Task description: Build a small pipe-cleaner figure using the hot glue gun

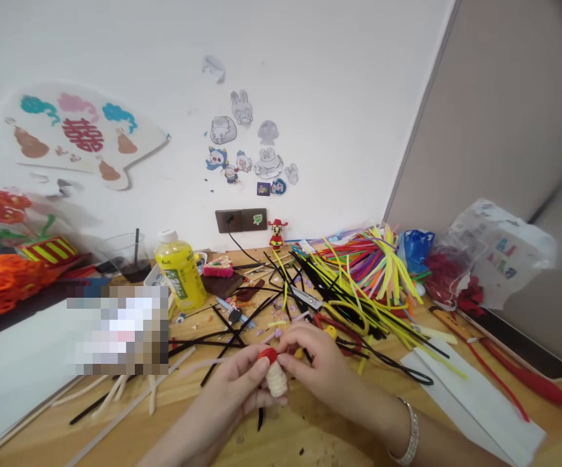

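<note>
Both my hands meet low in the middle of the wooden table. My left hand is closed round a small cream coiled pipe-cleaner figure with a red top. My right hand, with a silver bracelet at the wrist, pinches at the figure's upper part from the right. Black pipe cleaners lie scattered just beyond my fingers.
A heap of yellow and coloured pipe cleaners lies at the back right, scissors beside it. A yellow drink bottle stands back left, near a plastic cup. Orange craft flowers sit far left, plastic bags far right, white paper near right.
</note>
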Demonstrator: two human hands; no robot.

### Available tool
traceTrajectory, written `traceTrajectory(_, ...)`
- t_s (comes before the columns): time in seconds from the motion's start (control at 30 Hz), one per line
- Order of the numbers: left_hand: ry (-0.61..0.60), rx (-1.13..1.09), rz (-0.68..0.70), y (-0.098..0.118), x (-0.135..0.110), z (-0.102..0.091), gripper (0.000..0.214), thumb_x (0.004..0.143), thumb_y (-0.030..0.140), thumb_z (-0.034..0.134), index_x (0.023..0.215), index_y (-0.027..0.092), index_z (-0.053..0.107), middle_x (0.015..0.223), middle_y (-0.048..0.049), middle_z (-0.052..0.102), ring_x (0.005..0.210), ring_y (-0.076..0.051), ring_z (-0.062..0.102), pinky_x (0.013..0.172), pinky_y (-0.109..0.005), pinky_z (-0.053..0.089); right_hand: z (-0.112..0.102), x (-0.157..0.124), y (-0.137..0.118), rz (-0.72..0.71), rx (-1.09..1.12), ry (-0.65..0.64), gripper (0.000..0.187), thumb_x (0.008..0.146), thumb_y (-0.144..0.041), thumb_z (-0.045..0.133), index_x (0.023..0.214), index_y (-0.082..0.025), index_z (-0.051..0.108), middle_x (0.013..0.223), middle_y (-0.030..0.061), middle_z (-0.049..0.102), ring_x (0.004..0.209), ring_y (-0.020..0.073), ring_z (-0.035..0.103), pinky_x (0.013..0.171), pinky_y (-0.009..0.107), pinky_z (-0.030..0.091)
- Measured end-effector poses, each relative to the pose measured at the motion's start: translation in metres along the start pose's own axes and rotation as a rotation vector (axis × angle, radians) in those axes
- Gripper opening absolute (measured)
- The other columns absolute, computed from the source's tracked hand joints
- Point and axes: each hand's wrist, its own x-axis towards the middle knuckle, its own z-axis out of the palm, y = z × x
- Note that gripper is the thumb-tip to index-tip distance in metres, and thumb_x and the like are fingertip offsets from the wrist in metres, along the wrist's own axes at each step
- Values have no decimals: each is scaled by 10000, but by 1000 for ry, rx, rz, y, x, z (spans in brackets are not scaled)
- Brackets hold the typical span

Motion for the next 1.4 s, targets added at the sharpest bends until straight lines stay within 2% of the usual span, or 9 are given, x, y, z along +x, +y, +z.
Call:
traceTrajectory(0.13, -29, -10, 23, -2, 2, -3, 153, 730, 274, 681, 805, 141, 685, 694, -22, 642, 616, -111, 574, 639, -258, 503, -3, -3, -6, -176, -202, 4, 96, 850, -204, 500, 828, -179, 590, 785, 46, 617, 759, 169, 544, 699, 307, 437)
traceTrajectory(0.23, -47, -12, 42, -4, 3, -5, 152, 741, 264, 671, 841, 153, 693, 714, -22, 654, 659, -117, 582, 655, -239, 482, -3, -4, -7, -248, -336, -12, 148, 873, -178, 441, 850, -169, 587, 784, 61, 625, 740, 175, 529, 687, 318, 436)
traceTrajectory(0.4, -52, 4, 63, -6, 2, -7, 154, 759, 256, 652, 880, 172, 699, 740, -16, 667, 703, -122, 588, 718, -247, 461, 0, -6, -5, -264, -402, 16, 168, 871, -170, 425, 804, -165, 579, 740, 57, 615, 695, 173, 511, 649, 314, 429)
traceTrajectory(0.63, -41, -11, 50, -3, 1, -2, 161, 778, 271, 625, 888, 179, 698, 798, -31, 687, 756, -149, 602, 778, -284, 446, -3, -3, -8, -298, -442, -11, 178, 884, -154, 400, 835, -154, 572, 780, 68, 635, 724, 180, 512, 665, 321, 432)
traceTrajectory(0.73, -40, -56, 60, -1, -1, 4, 167, 760, 281, 646, 869, 167, 702, 825, -47, 687, 808, -172, 604, 801, -303, 444, -3, -3, -8, -305, -451, 25, 180, 890, -167, 398, 822, -164, 565, 771, 61, 627, 715, 177, 509, 650, 317, 432)
traceTrajectory(0.9, 39, -117, 59, 1, -7, 12, 205, 703, 287, 702, 859, 153, 702, 854, -66, 687, 875, -206, 606, 813, -316, 452, 1, -2, -9, -405, -527, 110, 232, 901, -137, 360, 768, -165, 547, 731, 69, 610, 656, 169, 493, 592, 301, 426)
traceTrajectory(1.03, 64, -131, 55, 0, -4, 12, 227, 704, 262, 703, 906, 159, 686, 873, -67, 684, 872, -200, 613, 824, -324, 454, 2, -2, -9, -398, -539, 140, 246, 900, -124, 337, 763, -171, 535, 731, 67, 606, 673, 173, 500, 603, 304, 439)
traceTrajectory(1.2, 58, -130, 68, -4, -1, 8, 194, 703, 218, 707, 891, 174, 684, 823, -36, 676, 786, -157, 616, 785, -294, 466, 2, -4, -6, -381, -538, 136, 224, 893, -127, 341, 789, -171, 535, 749, 68, 601, 695, 178, 498, 627, 318, 445)
traceTrajectory(1.4, 18, -87, 47, -7, 1, 3, 192, 720, 272, 691, 886, 176, 685, 759, -25, 637, 648, -113, 559, 585, -225, 482, 5, -5, -5, -413, -552, 170, 209, 869, -99, 360, 748, -171, 515, 712, 67, 591, 669, 176, 487, 610, 311, 440)
